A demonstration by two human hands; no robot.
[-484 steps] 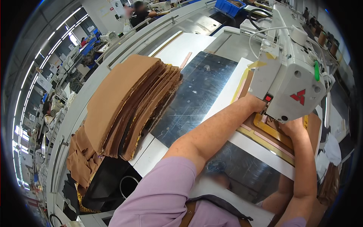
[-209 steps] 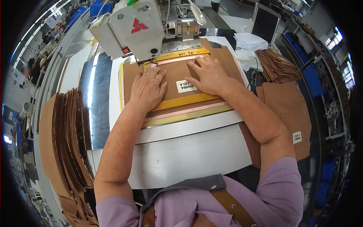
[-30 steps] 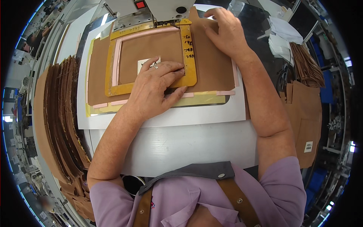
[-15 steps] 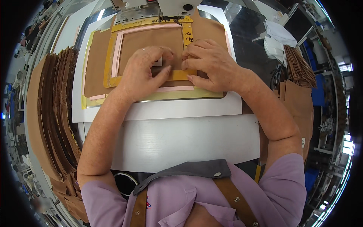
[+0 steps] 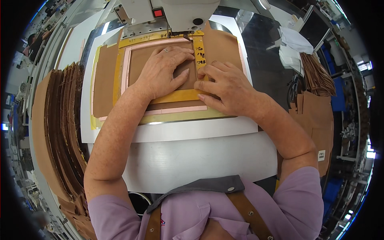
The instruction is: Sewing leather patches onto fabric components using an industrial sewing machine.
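My left hand (image 5: 164, 70) lies palm down with its fingers stretched over the brown fabric panel (image 5: 140, 66), inside a yellow template frame (image 5: 176, 96) with handwritten marks. Its thumb is apart from the fingers. At the frame's lower right corner my right hand (image 5: 228, 86) has bent fingers and thumb closed on the frame's edge; part of that corner is hidden. Pale pink strips (image 5: 176, 109) run along the panel and inside the frame. Right above the frame's far edge is the sewing machine head (image 5: 186, 18), with its needle area near the top right corner.
A tall stack of brown fabric pieces (image 5: 52, 132) stands at the left. More brown pieces (image 5: 314, 132) hang at the right, below a folded brown bundle (image 5: 318, 74) and white cloths (image 5: 292, 48). A white sheet (image 5: 192, 130) lies under the work on the grey table (image 5: 200, 160).
My left hand has gone from bent fingers near a small white piece to lying flat on the fabric, covering that spot. The view has shifted, showing more of the machine head.
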